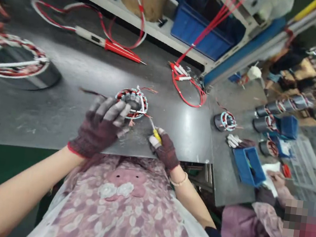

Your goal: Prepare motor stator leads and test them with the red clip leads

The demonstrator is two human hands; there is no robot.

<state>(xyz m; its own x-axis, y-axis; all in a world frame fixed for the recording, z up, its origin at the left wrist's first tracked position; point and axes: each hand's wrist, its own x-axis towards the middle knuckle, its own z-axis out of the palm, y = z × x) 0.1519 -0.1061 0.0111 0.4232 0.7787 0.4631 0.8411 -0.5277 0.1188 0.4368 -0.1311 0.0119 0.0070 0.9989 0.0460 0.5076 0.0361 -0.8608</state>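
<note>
A small ring-shaped wound coil part, with red, white and light blue windings, lies on the dark metal table. My left hand, in a dark red and grey glove, rests against its left side, fingers over the rim. Gloved the same way, my right hand is closed around a screwdriver-like tool with a yellow handle. The tool's thin shaft points up and left towards the coil part's lower right edge, near a short reddish wire.
A larger coil part stands at the left. A red and white pen-like tool and red cables lie behind, below blue bins. On the right table are more coil parts and a blue tray, beside another person.
</note>
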